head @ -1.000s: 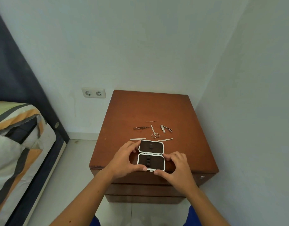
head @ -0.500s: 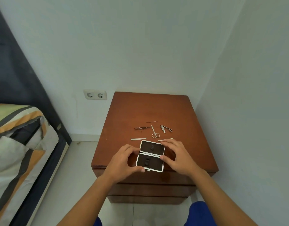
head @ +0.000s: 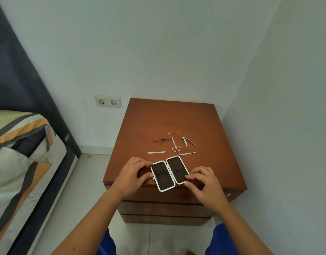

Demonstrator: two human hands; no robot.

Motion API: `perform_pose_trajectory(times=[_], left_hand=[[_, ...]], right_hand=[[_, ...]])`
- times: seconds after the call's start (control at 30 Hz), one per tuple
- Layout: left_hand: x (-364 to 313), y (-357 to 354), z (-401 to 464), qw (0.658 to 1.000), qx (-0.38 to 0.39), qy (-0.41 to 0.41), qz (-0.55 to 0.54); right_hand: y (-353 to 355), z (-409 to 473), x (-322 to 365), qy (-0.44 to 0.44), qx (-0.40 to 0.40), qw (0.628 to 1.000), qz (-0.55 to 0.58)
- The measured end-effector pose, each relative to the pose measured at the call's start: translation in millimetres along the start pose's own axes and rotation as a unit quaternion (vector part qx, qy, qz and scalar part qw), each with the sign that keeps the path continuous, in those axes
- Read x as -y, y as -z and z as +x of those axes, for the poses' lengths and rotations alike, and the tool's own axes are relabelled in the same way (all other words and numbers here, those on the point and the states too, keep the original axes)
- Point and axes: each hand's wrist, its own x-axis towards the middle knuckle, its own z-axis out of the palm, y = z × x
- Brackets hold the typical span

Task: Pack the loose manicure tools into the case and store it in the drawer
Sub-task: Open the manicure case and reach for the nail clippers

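1. Head view: left hand [head: 131,174] and right hand [head: 204,183] pinch the open case [head: 169,173] by its outer edges, fingers curled, holding nothing else.
2. Case lies flat at the nightstand's [head: 204,122] front edge, overhanging slightly.
3. Behind it lie scissors [head: 175,144], tweezers [head: 160,140], clipper [head: 188,141] and files.
4. Risk: a nudge could tip the case off the edge.

Six loose tools lie on the nightstand [head: 176,118]: one pin [head: 172,133] at 12 o'clock, one tweezers [head: 160,140], one scissors [head: 175,144], one clipper [head: 188,141], two files [head: 157,152] [head: 187,153]. One open case [head: 169,173] at 6 o'clock, two hands [head: 131,174] [head: 204,183], one double socket [head: 107,101].
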Motion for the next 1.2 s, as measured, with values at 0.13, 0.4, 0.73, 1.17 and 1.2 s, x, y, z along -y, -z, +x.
perform_pose_trajectory(times=[0.13, 0.4, 0.73, 1.17, 1.2], left_hand=[[-6, 5, -4, 0.999, 0.028, -0.006, -0.022], [-12, 4, -1, 0.997, 0.076, 0.017, 0.001], [-7, 10, 11, 0.996, 0.089, -0.016, 0.017], [0, 10, 10, 0.997, 0.073, -0.005, -0.005], [1, 9, 10, 0.997, 0.073, -0.005, -0.005]], right_hand=[[-5, -5, 4, -0.008, -0.021, 0.999, 0.023], [-11, -11, 11, -0.033, -0.034, 0.998, 0.041], [-16, -5, 11, -0.041, -0.056, 0.996, 0.05], [-9, 1, 8, -0.036, -0.041, 0.996, 0.071], [-8, 3, 7, -0.041, -0.043, 0.995, 0.083]])
